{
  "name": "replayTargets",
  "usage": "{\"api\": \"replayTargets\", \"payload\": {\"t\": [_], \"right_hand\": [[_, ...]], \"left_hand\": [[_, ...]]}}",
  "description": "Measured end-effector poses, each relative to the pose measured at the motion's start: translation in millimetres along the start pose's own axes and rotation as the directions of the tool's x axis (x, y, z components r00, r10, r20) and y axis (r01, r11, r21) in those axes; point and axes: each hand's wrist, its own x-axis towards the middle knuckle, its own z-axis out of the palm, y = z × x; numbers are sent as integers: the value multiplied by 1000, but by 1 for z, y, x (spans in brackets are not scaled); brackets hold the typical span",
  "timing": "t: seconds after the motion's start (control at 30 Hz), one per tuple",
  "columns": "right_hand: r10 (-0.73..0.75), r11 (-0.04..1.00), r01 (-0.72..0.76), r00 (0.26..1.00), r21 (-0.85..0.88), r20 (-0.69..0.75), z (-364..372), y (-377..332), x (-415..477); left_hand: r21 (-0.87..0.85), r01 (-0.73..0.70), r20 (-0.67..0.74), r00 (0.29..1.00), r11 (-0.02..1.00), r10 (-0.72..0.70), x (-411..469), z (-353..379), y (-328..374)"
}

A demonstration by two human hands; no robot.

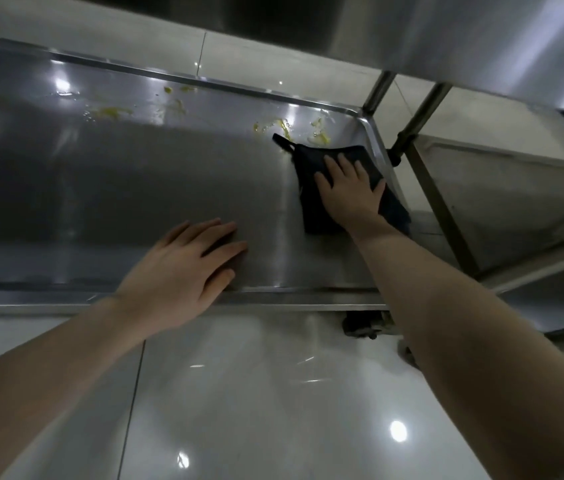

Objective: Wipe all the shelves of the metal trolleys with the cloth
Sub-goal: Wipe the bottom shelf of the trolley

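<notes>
Risk mainly at the far right corner of the low stainless-steel trolley shelf (135, 188), with yellow greasy smears (114, 112) along the back rim not yet wiped. Right hand (349, 188) flat, fingers spread, pressing down on the folded dark navy cloth (311, 216), just short of the nearest smears and close to the right rim and the round metal upright post (375, 95). Left hand (183, 268) open too, fingers straight and loosely spread, resting on bare steel at the front rim, holding nothing.

Likely thinning of the yellow residue across the glossy steel rather than lifting it, if pushed with a single face of cloth. Likely leftovers packed in the rounded corner, out of reach of a flat palm. Possible slip of cloth from under the palm, with no fingers curled round it. Possible roll of the trolley on its dark caster (363, 323) over the glossy white floor tiles (239, 393) under a hard push, probably the reason for the bracing hand. More smears well to the left; second metal trolley shelf (516, 202) just beside at right, wiped or not impossible to tell.
</notes>
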Motion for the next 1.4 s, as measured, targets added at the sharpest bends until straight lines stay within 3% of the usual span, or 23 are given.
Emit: {"api": "replayTargets", "payload": {"t": [0.2,0.3,0.53,0.67,0.77,0.87,0.97,1.07,1.13,1.23,1.3,1.4], "right_hand": [[-60,998,59,997,-21,-54,5,30,-122],[-44,997,44,999,-65,7,3,51,-168],[183,982,-185,982,-33,-48,-8,49,-47],[245,969,-245,967,0,-77,2,20,-34],[109,994,-110,991,-17,-72,16,-23,-48],[-138,990,136,990,-47,-37,30,-99,-44],[-450,887,454,891,-84,60,37,-165,-40],[-570,815,577,816,-62,93,32,-161,-30],[-480,874,476,877,-94,-18,24,-120,-26],[-66,995,55,988,-86,-139,3,-16,-24],[202,977,-207,976,-57,-87,-10,38,-31],[327,943,-330,943,-53,-59,-10,46,-32]], "left_hand": [[-19,-13,-6,1000,1000,13,-1,-6,3],[-23,-3,-21,1000,1000,3,-3,-6,4],[-23,3,-49,999,1000,-4,-2,-3,3],[-53,19,-83,996,998,-24,-2,-6,3],[-130,63,-164,983,990,-84,-3,-8,2],[-198,110,-259,953,974,-160,-4,-9,0],[-232,202,-313,911,952,-269,-3,-11,-3],[-269,252,-325,885,930,-334,-5,-11,-5],[-265,237,-337,886,935,-320,-5,-10,-4],[-251,217,-338,894,944,-295,-4,-9,-3],[-229,206,-329,903,951,-275,-3,-8,-2],[-201,181,-327,914,963,-240,-3,-6,0]]}}
